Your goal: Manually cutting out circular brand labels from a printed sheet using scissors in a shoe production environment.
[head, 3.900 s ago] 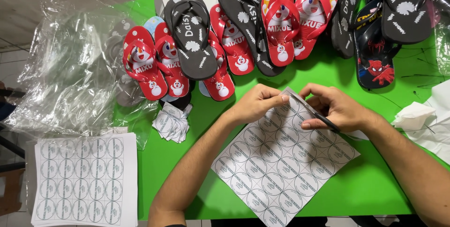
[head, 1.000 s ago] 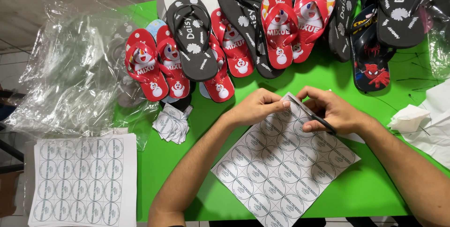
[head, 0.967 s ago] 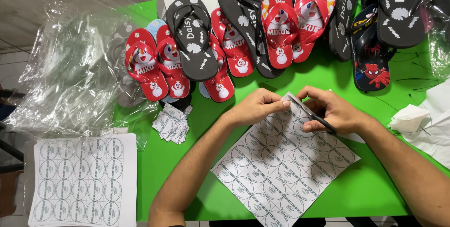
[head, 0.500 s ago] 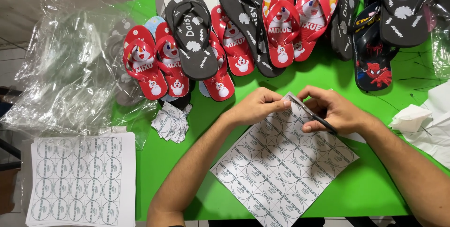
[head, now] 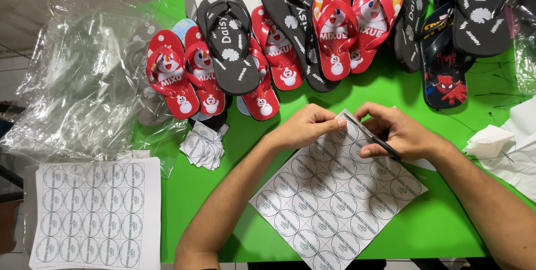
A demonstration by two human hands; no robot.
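Nearest the camera, a white sheet of round printed stickers (head: 335, 203) lies tilted on the green table (head: 446, 225), one corner reaching the table's near edge and the opposite corner up under the hands. The left hand (head: 306, 128) rests on that far corner, its fingers curled and its fingertips pinching the sheet's edge. The right hand (head: 399, 133) sits just beside it, closed around a thin dark blade tool (head: 373, 136) whose tip meets the sheet right at the left fingertips (whether the tip is under a sticker cannot be told). The two hands are close together, nearly touching.

To the right of the sheet there is bare green surface as far as some crumpled white paper (head: 491, 140) near the right edge. To the left, bare green runs to a small pile of cut sticker pieces (head: 204, 146). Beyond the table's left edge lies a second full sticker sheet (head: 95, 211), and above it a heap of clear plastic bags (head: 84, 80).

Farther off, along the table's far side, a row of flip-flops overlaps: red pairs with a cartoon figure (head: 178, 75), black ones with white marks (head: 229, 41), and a dark one with a red masked figure (head: 444, 63). A narrow green strip separates them from the hands.
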